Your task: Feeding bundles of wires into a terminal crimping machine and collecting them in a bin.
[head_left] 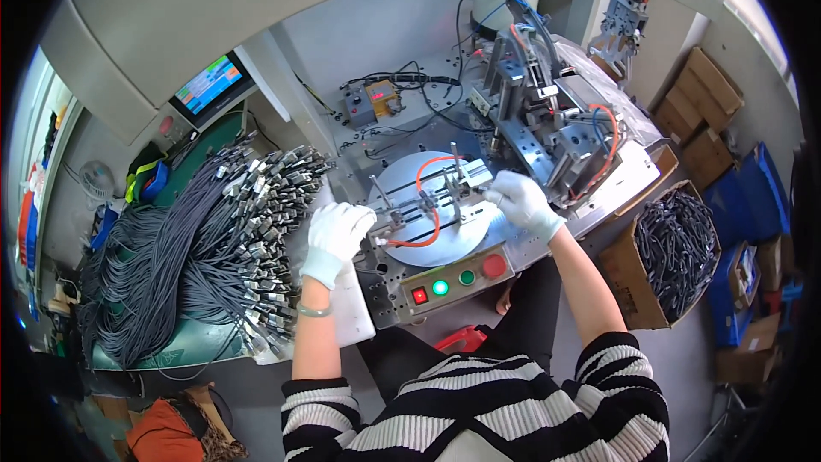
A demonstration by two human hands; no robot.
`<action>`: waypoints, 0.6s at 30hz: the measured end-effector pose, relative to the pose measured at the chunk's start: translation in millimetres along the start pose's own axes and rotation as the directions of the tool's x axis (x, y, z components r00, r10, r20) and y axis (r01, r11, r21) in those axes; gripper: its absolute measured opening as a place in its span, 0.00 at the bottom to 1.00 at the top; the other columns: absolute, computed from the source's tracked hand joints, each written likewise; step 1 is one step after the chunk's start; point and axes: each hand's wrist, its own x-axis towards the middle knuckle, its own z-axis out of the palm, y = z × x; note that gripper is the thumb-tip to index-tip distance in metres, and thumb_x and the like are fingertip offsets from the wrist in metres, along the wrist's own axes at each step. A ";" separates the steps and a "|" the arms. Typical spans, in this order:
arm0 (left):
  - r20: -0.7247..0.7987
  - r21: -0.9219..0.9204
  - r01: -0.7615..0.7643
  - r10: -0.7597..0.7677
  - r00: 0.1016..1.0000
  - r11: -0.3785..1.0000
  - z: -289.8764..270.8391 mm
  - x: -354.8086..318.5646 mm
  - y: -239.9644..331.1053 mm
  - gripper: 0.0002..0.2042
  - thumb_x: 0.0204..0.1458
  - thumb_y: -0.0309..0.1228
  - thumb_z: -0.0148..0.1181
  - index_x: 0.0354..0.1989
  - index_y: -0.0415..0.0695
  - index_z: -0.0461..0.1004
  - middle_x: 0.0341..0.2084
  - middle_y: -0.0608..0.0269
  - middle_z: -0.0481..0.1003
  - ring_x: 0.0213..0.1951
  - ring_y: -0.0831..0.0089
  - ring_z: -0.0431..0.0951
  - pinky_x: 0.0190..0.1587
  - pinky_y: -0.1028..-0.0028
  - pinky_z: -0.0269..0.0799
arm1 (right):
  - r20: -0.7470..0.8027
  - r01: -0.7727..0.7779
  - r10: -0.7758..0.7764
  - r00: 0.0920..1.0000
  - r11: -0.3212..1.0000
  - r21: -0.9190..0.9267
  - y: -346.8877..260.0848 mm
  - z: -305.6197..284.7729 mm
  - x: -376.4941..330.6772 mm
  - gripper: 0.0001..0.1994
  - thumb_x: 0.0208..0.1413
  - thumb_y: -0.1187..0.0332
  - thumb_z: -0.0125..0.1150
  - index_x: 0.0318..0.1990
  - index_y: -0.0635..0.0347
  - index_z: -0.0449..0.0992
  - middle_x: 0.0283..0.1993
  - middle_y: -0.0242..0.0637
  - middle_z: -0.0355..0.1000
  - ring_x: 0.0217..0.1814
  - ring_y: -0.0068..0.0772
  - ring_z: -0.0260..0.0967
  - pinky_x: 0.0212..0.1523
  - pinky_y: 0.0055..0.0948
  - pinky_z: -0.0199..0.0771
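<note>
Gloved fingers [363,218] (white); round plate [469,238] between

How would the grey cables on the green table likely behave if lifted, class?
The cables would probably flop, since they already bend in loose curves. Lifted together, they may feel heavy, given how many there are. Their metallic connectors might snag, being crowded together.

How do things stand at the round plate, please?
Left grip at left edge of round plate; right grip at right edge. Metal fixtures on plate. Orange tubes looping over it.
</note>
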 end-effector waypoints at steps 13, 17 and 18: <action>-0.026 0.056 -0.063 0.064 0.998 0.996 19.1 -9.6 -31.9 0.09 0.50 0.34 0.52 0.34 0.54 0.81 0.32 0.73 0.80 0.34 0.67 0.76 0.38 0.69 0.70 | 0.026 -0.377 0.384 0.923 0.915 -0.143 31.3 40.9 41.1 0.17 0.57 0.56 0.55 0.31 0.63 0.77 0.29 0.38 0.71 0.30 0.43 0.66 0.34 0.33 0.66; 0.011 -0.056 -0.052 0.053 0.999 0.997 8.6 -10.7 -24.8 0.10 0.51 0.34 0.51 0.33 0.53 0.81 0.32 0.72 0.80 0.33 0.66 0.77 0.38 0.68 0.70 | -0.025 -0.358 0.357 0.934 0.930 -0.080 22.0 19.7 12.6 0.19 0.57 0.53 0.55 0.32 0.64 0.77 0.29 0.41 0.73 0.30 0.44 0.67 0.35 0.34 0.67; 0.024 -0.094 -0.045 0.047 0.999 0.995 8.8 -11.3 -24.5 0.10 0.51 0.34 0.51 0.33 0.53 0.81 0.32 0.72 0.80 0.33 0.66 0.77 0.38 0.68 0.70 | -0.001 -0.373 0.374 0.927 0.924 -0.080 18.6 11.7 3.5 0.19 0.57 0.54 0.55 0.33 0.65 0.77 0.29 0.42 0.73 0.30 0.44 0.67 0.35 0.34 0.68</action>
